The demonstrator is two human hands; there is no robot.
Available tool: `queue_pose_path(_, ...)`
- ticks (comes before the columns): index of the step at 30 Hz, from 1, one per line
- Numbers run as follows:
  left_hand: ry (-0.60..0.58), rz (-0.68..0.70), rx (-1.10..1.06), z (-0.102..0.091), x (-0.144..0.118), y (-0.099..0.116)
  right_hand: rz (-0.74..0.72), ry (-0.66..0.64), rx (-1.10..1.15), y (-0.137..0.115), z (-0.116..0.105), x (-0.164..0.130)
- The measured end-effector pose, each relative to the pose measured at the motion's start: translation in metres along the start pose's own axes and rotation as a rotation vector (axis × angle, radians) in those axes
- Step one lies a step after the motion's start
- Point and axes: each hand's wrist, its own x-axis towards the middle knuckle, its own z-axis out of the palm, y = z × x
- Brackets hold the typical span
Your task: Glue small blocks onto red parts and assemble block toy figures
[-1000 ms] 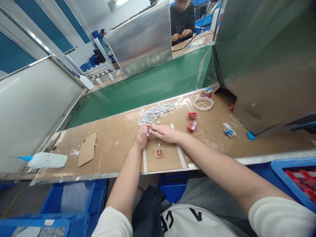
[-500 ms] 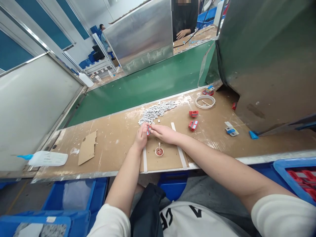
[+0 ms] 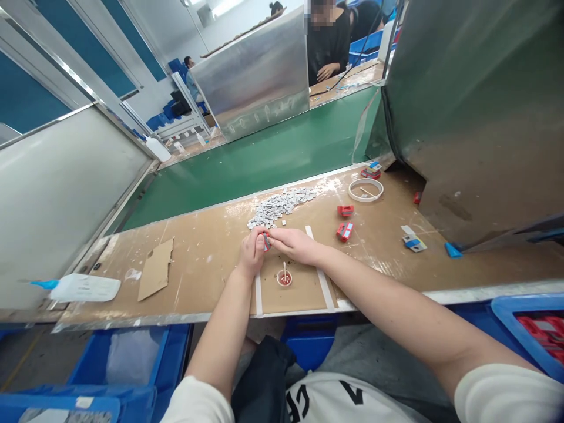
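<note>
My left hand (image 3: 253, 252) is closed around a small red plastic part (image 3: 266, 239), which shows a grey-blue face between my fingers. From the other side, my right hand (image 3: 293, 244) presses its closed fingertips against the same part, hiding much of it. Just beyond the hands spreads a heap of small grey-white tiles (image 3: 282, 204), with a single tile (image 3: 284, 222) lying apart. Nearer to me stands a small cup (image 3: 284, 278) of reddish stuff with a white stick in it. Two similar red parts (image 3: 345, 231) rest to the right.
A white tape ring (image 3: 365, 190) lies at the back right, near stacked parts. On the left are a cardboard scrap (image 3: 156, 269) and a blue-tipped bottle (image 3: 88, 288). A metal panel (image 3: 476, 117) stands at right. A blue bin (image 3: 506, 311) holds red parts. A co-worker sits beyond the green belt (image 3: 264, 158).
The whole view has shifted slightly, so the bench sits a little lower in the picture. My hands stay together on the red part, which appears turned a little.
</note>
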Motion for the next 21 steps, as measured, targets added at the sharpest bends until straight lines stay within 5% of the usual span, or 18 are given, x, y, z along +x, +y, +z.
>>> queue_pose_path(6, 0.05, -0.036, -0.018, 0.003, -0.001, 0.003, -0.009, 0.034, 0.18, 0.003, 0.007, 0.003)
queue_pose_path(12, 0.064, -0.202, -0.227, 0.009, 0.003, -0.003, 0.012, -0.004, -0.006, 0.003, -0.002, 0.004)
queue_pose_path(21, 0.158, -0.27, -0.362, 0.012, 0.007, -0.004, 0.056, 0.044, -0.243, -0.008, 0.007, 0.01)
